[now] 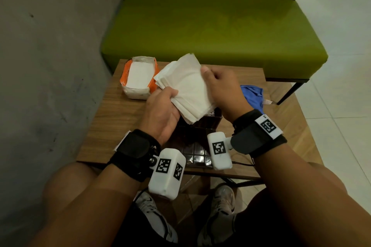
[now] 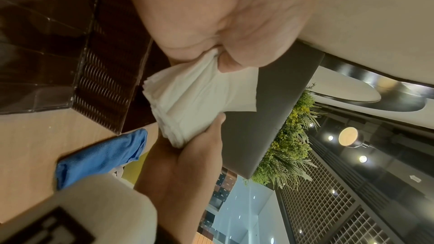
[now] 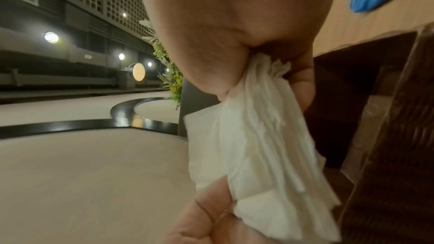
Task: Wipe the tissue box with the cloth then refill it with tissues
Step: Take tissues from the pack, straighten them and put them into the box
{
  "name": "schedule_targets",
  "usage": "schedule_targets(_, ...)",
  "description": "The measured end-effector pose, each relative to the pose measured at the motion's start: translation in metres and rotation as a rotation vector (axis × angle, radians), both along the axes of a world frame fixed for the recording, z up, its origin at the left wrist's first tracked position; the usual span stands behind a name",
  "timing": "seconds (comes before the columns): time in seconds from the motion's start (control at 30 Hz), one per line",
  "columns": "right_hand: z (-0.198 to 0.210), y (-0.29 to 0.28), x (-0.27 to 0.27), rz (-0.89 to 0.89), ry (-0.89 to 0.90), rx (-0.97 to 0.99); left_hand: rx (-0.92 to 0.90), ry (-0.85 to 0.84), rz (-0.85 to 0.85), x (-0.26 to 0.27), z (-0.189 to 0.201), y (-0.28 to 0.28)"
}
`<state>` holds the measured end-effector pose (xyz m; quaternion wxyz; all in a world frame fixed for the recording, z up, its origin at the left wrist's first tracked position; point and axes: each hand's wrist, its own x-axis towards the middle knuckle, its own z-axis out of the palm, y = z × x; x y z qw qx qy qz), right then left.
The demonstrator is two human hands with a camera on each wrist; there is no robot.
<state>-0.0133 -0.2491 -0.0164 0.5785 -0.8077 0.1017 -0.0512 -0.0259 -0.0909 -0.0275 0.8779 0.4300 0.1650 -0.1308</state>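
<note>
Both hands hold a thick stack of white tissues [image 1: 186, 88] tilted above the table. My left hand [image 1: 162, 110] grips the stack's near left edge, and my right hand [image 1: 218, 88] grips its right edge with the thumb on top. In the left wrist view the tissues [image 2: 195, 99] fan out between both hands; the right wrist view shows the tissues [image 3: 258, 146] bunched in the right palm. The dark brown tissue box [image 1: 196, 136] sits open just below the stack, its glossy lid [image 1: 197, 156] lying toward me. The blue cloth [image 1: 254, 95] lies crumpled at the right.
An opened orange-and-white tissue pack [image 1: 138, 77] sits at the table's [image 1: 112, 118] far left corner. A green bench [image 1: 212, 32] stands behind the table and a grey wall [image 1: 50, 56] runs close on the left. My shoes show under the table's near edge.
</note>
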Motion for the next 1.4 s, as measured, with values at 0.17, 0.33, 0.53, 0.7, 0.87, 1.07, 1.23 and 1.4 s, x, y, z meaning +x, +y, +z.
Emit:
schedule_targets(0.17,0.014,-0.004,-0.017,0.023,0.252,0.414,-0.036,0.036,0.103,0.008,-0.004,0.001)
schedule_targets(0.33,0.002,0.008,-0.034,0.160,0.326,0.543,-0.055,0.044,0.113,0.006,-0.006,-0.005)
schedule_targets(0.53,0.005,-0.017,-0.024,0.186,0.264,0.600,0.029,0.027,-0.028,0.004,0.014,0.009)
schedule_targets(0.7,0.011,-0.030,-0.021,0.307,0.318,0.452,0.277,-0.035,-0.109,0.006,0.018,0.019)
schedule_targets(0.87,0.010,-0.029,-0.022,0.275,0.385,0.510,0.429,-0.141,-0.076,0.002,0.013,0.010)
schedule_targets(1.07,0.013,-0.032,-0.023,0.255,0.405,0.576,0.459,-0.112,-0.007,0.001,0.011,0.005)
schedule_targets(1.23,0.017,-0.032,-0.027,0.160,0.411,0.571,0.391,-0.059,-0.043,0.000,0.016,0.010)
schedule_targets(1.4,0.018,-0.024,-0.032,0.184,0.340,0.395,0.389,-0.049,-0.071,-0.003,0.018,0.010)
